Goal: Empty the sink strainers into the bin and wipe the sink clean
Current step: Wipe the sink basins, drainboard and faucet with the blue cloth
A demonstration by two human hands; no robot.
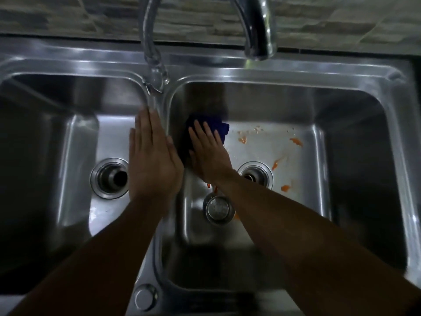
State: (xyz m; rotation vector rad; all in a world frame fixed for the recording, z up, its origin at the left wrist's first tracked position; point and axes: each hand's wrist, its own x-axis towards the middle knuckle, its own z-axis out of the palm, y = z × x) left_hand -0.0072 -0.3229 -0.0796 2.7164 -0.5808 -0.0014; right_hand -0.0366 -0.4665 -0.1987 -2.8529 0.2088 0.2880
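Note:
A steel double sink fills the view. My right hand presses flat on a dark blue cloth against the left wall and floor of the right basin. My left hand lies flat, fingers together, on the divider between the basins and holds nothing. Orange food smears dot the right basin floor around its open drain. A round metal strainer sits loose on that floor, near my right forearm. The left basin's drain shows a dark hole.
A chrome gooseneck faucet arches over the back rim, its spout above the right basin. A tiled wall runs behind the sink. A round metal cap sits on the front rim between the basins.

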